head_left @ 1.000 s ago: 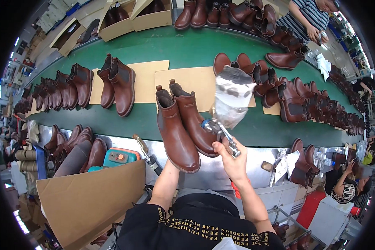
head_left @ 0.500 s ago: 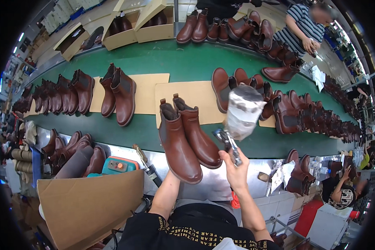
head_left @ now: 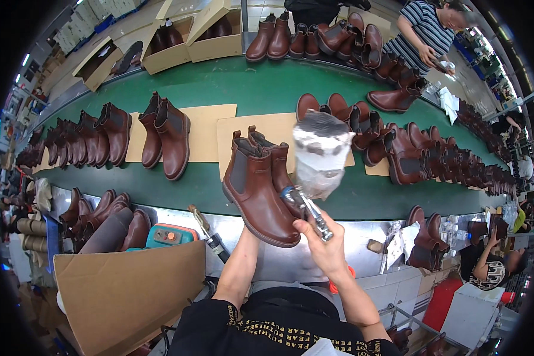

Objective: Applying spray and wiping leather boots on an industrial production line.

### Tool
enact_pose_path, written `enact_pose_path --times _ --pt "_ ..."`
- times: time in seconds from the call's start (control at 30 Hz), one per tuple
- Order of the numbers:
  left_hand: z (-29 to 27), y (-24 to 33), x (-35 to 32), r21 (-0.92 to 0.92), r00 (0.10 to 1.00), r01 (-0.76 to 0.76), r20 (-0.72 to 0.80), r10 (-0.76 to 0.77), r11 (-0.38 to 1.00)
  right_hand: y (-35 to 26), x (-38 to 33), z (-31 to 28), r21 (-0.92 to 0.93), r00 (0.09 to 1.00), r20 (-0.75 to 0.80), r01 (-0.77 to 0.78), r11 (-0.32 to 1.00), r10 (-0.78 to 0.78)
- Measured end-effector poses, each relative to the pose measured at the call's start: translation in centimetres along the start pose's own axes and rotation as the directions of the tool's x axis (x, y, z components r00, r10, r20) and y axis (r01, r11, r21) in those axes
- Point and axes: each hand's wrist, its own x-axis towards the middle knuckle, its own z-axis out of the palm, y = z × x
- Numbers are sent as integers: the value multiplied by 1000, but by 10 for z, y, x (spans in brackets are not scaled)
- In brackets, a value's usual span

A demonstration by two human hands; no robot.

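A brown leather ankle boot [head_left: 252, 199] with grey elastic sides is in front of me, its toe pointing right and toward me. Its mate [head_left: 280, 169] stands just behind, partly covered. My left forearm [head_left: 238, 264] passes up beneath the front boot, which hides the hand and its fingers. My right hand [head_left: 326, 243] is wrapped around the metal handle of a spray gun [head_left: 305, 210]. A cup wrapped in whitish, stained film [head_left: 320, 154] tops the gun. The gun's blue-tipped front is close to the boots and overlaps the rear one in view.
The green table [head_left: 219, 80] bears rows of similar boots [head_left: 104, 133] on both sides, some on cardboard sheets [head_left: 210, 118]. A large cardboard panel [head_left: 130, 291] stands at lower left, near a teal device [head_left: 169, 236]. Across the table, a person in a striped shirt [head_left: 424, 32] handles something.
My right hand has brought the spray gun leftward, closer to the boots. The boots have turned, with the front toe swinging right and slightly away from me.
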Motion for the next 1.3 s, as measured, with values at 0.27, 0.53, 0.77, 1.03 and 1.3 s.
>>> enact_pose_path --times 0.27,0.53,0.77,1.03,1.3 --pt "-2 -4 4 -17 1000 8 4 -8 1000 -4 -16 -1 19 997 28 72 997 -72" --pt "-4 -1 9 -49 1000 -10 3 10 999 3 -7 -10 -62 994 -106 21 998 -27" --pt "5 7 24 -77 1000 -25 14 26 997 -4 -2 -3 -182 989 67 145 973 -135" --pt "11 12 33 -105 999 -42 13 44 994 -4 -17 12 -214 977 212 76 974 -30" --pt "11 17 17 -96 998 -57 -14 56 994 -9 -21 -8 89 994 88 -69 994 61"
